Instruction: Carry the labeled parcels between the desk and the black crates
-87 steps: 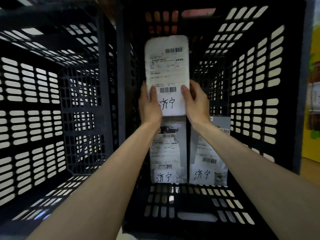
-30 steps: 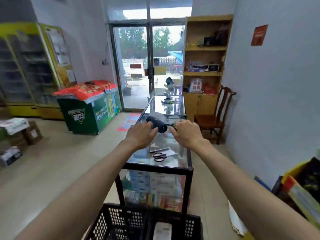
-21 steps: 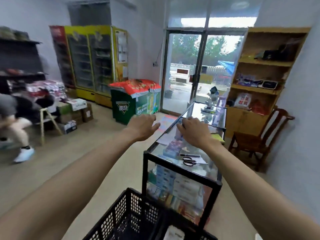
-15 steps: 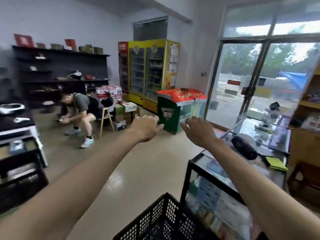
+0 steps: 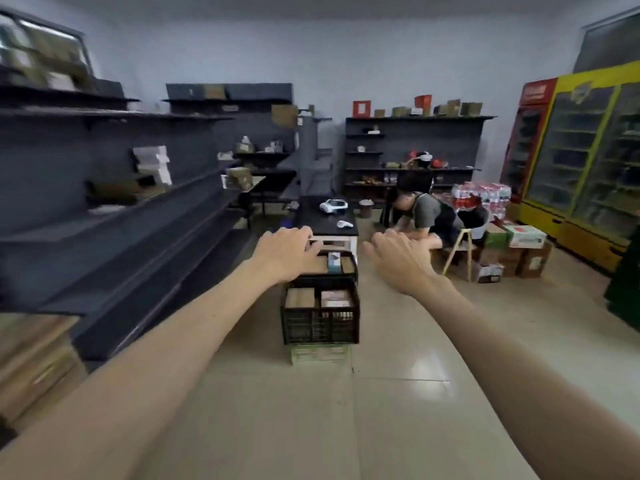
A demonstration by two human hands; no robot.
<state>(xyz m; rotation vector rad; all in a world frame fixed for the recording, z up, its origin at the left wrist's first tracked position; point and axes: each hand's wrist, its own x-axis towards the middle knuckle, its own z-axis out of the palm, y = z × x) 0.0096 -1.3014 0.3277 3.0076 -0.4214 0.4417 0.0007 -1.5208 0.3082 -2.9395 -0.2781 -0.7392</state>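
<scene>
Hands raised forward, left hand [image 5: 289,252] and right hand [image 5: 398,259] both spread and empty, black crate [image 5: 320,315] of parcels [image 5: 336,298] stood on floor before table [image 5: 327,221].

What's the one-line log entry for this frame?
phase: walking between stations | left hand: open, empty | right hand: open, empty | ahead: black crate holding parcels, desk behind it

Black slatted crate [image 5: 320,318] upright on floor, boxed parcels [image 5: 318,298] inside; dark tabletop [image 5: 325,223] beyond.
</scene>
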